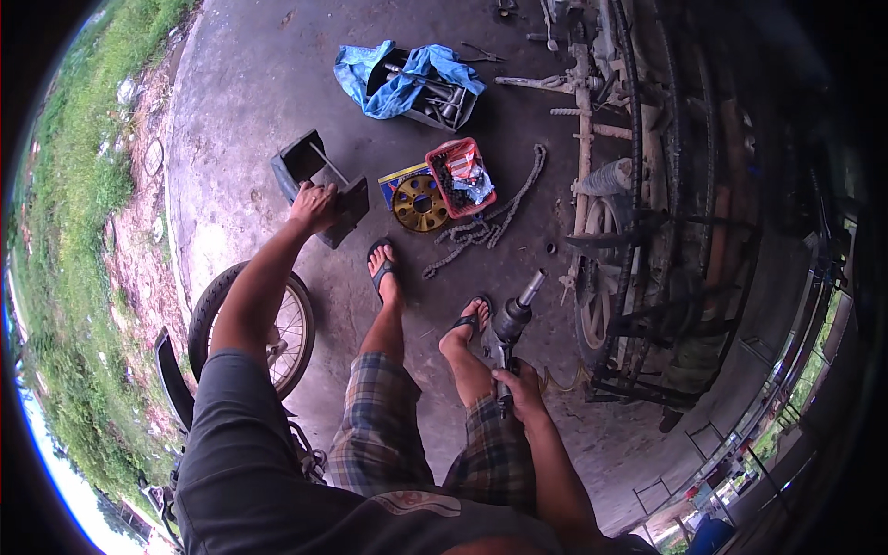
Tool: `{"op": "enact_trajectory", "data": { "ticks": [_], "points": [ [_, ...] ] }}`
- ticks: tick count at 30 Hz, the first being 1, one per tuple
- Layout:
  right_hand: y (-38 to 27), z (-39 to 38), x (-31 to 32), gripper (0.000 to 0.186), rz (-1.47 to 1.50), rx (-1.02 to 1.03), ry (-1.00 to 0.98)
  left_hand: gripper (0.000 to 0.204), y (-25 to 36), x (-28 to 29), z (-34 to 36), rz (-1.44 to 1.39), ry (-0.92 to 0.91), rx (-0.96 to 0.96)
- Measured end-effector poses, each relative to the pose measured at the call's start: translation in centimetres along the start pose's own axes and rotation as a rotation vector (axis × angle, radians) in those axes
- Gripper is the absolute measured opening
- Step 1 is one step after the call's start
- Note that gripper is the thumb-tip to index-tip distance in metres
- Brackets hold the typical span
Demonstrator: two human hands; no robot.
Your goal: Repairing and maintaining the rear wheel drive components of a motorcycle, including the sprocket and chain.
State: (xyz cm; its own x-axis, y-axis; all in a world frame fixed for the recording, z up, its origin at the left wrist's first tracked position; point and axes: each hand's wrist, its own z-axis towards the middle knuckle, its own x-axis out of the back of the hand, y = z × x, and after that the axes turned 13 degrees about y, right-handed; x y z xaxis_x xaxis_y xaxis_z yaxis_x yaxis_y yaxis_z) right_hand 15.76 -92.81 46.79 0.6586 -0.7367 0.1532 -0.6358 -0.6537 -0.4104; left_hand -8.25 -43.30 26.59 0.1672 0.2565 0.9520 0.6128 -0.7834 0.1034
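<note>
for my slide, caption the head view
Left hand gripping a dark boxy object, right hand holding an impact wrench.

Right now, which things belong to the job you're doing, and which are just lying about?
With the job, since the hands have them:
- black silver-tipped power tool, in the right hand
- dark box-shaped object, gripped by the left hand

Lying about untouched, though perhaps useful:
- gold toothed metal disc
- red plastic basket of small parts
- grey metal chain
- crumpled blue sheet

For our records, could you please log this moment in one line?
left hand: gripping dark box-shaped object | right hand: holding dark metal impact wrench
</note>
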Motion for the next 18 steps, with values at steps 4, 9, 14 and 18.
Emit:
{"op": "enact_trajectory", "data": {
  "ticks": [4, 9, 14, 18],
  "points": [
    [1.2, -0.3, 1.8, 0.022, -0.140, 0.043, 0.022, 0.040, 4.7, 1.2, -7.6, -0.447, 0.250, 0.190],
    [3.7, -0.2, 3.1, 0.019, -0.110, -0.084, 0.060, 0.040, 9.9, 0.5, -20.2, -0.847, 0.246, 0.629],
    [6.3, 1.9, 4.8, 0.018, -0.201, 0.036, 0.048, 0.027, 15.7, -2.0, -33.6, -1.122, 0.480, 1.065],
    [8.2, 4.7, 8.6, 0.021, -0.403, 0.068, -0.059, 0.031, 20.0, -3.6, -43.4, -1.085, 0.463, 1.348]
  ]
}}
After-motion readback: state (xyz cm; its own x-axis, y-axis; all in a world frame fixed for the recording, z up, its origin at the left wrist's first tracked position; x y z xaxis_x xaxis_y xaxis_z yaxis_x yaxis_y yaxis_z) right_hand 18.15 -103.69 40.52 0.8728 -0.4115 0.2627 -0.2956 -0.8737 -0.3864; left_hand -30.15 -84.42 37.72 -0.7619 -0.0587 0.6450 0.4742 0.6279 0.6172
